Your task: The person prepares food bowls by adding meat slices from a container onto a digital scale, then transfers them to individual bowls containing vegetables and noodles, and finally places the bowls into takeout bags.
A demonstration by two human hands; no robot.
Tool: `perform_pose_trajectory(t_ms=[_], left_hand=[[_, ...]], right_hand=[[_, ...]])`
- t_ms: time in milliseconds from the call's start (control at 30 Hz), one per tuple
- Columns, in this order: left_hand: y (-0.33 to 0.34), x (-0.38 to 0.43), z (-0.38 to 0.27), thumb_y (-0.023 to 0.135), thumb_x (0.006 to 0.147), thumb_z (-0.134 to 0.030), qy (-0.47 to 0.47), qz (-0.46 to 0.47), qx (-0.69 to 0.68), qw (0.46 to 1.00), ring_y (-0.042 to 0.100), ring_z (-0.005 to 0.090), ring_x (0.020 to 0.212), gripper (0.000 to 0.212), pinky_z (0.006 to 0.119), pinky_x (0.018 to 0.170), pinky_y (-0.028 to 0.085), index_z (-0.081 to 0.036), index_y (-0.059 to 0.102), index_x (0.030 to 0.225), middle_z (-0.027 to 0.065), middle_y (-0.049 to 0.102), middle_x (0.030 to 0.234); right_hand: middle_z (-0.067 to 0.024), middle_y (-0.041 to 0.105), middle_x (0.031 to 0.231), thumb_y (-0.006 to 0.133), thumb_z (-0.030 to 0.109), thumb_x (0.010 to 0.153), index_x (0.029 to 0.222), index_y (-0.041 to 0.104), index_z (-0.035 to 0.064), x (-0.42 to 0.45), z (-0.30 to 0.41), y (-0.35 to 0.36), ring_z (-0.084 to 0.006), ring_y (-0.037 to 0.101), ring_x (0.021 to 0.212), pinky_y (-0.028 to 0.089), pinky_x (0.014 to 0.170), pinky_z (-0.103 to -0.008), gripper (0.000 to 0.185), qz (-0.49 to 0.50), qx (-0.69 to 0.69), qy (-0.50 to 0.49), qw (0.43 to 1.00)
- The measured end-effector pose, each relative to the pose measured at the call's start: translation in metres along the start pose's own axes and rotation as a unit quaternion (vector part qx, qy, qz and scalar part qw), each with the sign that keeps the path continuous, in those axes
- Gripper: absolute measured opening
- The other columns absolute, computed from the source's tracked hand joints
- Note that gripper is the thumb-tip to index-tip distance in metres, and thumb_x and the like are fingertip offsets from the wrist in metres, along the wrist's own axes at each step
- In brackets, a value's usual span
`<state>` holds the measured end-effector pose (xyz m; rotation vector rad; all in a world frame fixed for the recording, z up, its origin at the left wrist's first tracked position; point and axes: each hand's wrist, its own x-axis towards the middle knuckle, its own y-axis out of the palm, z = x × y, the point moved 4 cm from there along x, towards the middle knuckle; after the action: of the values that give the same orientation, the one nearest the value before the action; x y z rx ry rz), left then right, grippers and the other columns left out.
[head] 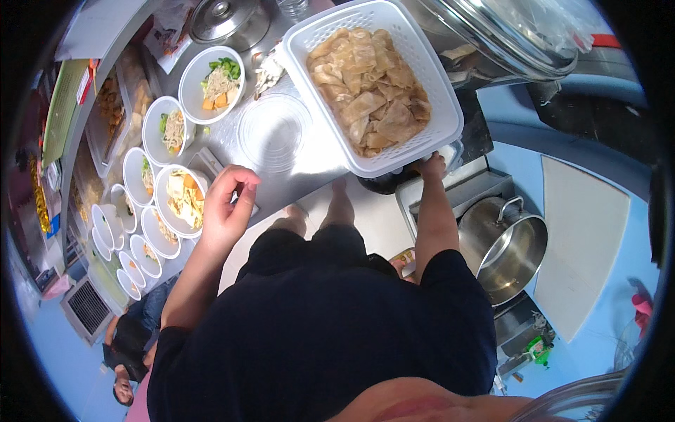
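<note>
My left hand [230,203] is loosely curled, thumb tip near the fingers, and nothing shows in it. Beside it stands a white plastic bowl [182,203] with yellowish strips and orange cubes. My right hand [433,165] reaches down by the near right corner of a white perforated plastic basket [451,124]. Its fingers are partly hidden there, near a clear container [452,154] and a dark round vessel [384,183], so its grip is unclear. Folded, pale brown sheets of food [372,95], perhaps tofu skin, fill the basket.
Several more bowls of food, including one with greens [240,84], line the metal counter [263,184]. A lidded steel pot [229,24] stands behind. To the right are a large steel stockpot [501,253] and a metal lid [506,37]. Another person [129,337] is at lower left.
</note>
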<state>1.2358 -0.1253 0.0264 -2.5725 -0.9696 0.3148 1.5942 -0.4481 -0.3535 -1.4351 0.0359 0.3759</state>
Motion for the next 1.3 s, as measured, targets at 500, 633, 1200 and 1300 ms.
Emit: perform_pose_trajectory(t_ms=[500,633,1200,1300], left_hand=[[-0.027,-0.069,-0.012,0.053,0.087,0.003,0.025,-0.154,-0.129,0.979,0.047,0.0111,0.072,0.006,0.022,0.067,0.039,-0.002,0.057,0.087,0.0041,0.053,0.083],[-0.036,-0.107,0.003,0.054,0.087,0.001,0.013,-0.208,-0.111,0.972,0.05,0.0117,0.071,0.007,0.024,0.066,0.041,-0.002,0.06,0.09,0.0038,0.056,0.082],[-0.103,-0.19,0.05,0.055,0.094,-0.011,-0.089,-0.336,-0.31,0.885,0.049,0.0073,0.075,0.009,0.021,0.071,0.041,-0.006,0.058,0.099,-0.0027,0.053,0.085],[-0.131,-0.185,0.064,0.052,0.095,-0.015,-0.06,-0.314,-0.339,0.885,0.052,0.009,0.082,0.016,0.024,0.077,0.043,-0.004,0.058,0.104,0.0007,0.057,0.091]], right_hand=[[-0.0202,0.062,0.107,0.063,0.027,0.085,0.112,0.06,-0.0005,-0.095,0.348,-0.353,-0.0343,0.06,0.098,0.048,0.085,-0.0396,0.039,-0.042,0.049,-0.458,0.887],[-0.0225,0.065,0.105,0.063,0.025,0.084,0.113,0.062,0.0001,-0.072,0.363,-0.335,-0.0361,0.061,0.1,0.048,0.086,-0.0412,0.038,0.029,-0.055,-0.465,0.883],[-0.0085,0.063,0.099,0.056,0.014,0.094,0.107,0.057,0.0005,-0.143,0.362,-0.382,-0.0161,0.062,0.086,0.055,0.075,-0.0281,0.019,0.196,0.514,-0.336,0.764],[-0.0116,0.063,0.105,0.054,0.015,0.096,0.113,0.055,0.0004,-0.229,0.401,-0.36,-0.0169,0.064,0.091,0.055,0.079,-0.027,0.023,0.277,0.522,-0.374,0.714]])
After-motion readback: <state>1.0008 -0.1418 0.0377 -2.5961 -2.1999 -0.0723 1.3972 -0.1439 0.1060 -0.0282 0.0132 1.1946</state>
